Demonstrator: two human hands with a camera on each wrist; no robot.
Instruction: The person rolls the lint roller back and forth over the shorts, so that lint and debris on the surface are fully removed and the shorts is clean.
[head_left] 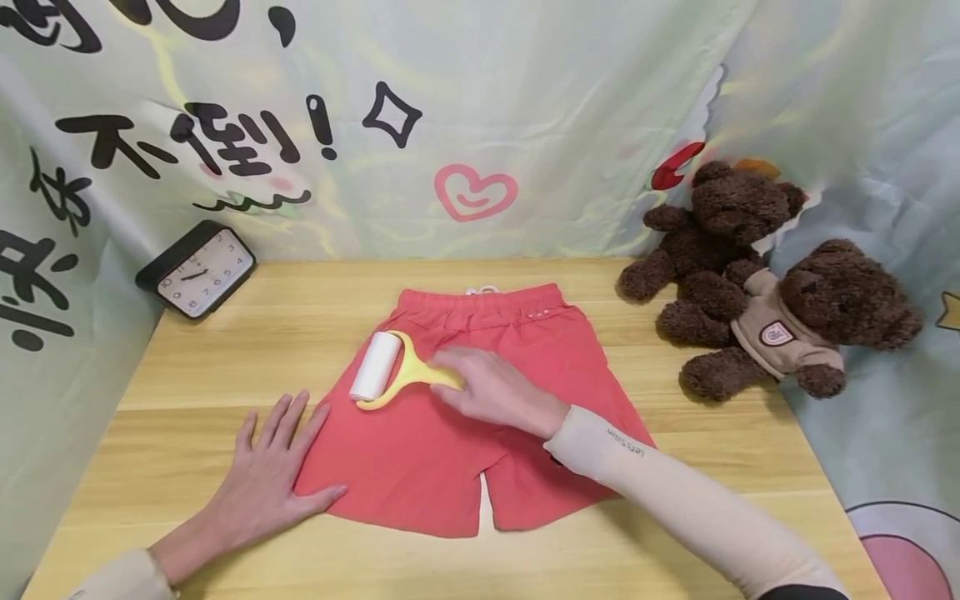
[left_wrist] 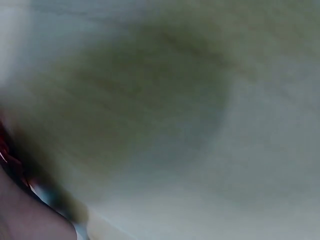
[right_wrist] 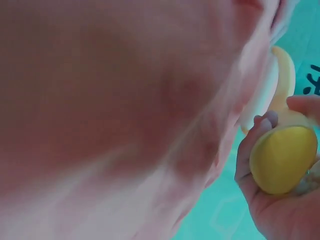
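Red shorts (head_left: 420, 475) lie spread on the wooden table, waistband toward the back, with a white drawstring at the top. My right hand (head_left: 495, 387) grips the yellow handle of a lint roller (head_left: 411, 367), whose white roll lies over the upper left part of the shorts. In the right wrist view the fingers curl round that handle (right_wrist: 284, 160), its rounded end toward the camera. With fingers spread, my left hand (head_left: 262, 475) rests at the left leg's edge, thumb near the hem. The left wrist view is blurred, showing a bit of hand (left_wrist: 32, 215).
A black-framed clock (head_left: 206, 271) stands at the back left. Two brown teddy bears sit at the right: one bare (head_left: 697, 242), the other in a beige shirt (head_left: 787, 325). Printed cloth (head_left: 570, 125) hangs behind the wooden table (head_left: 187, 367) and along its sides.
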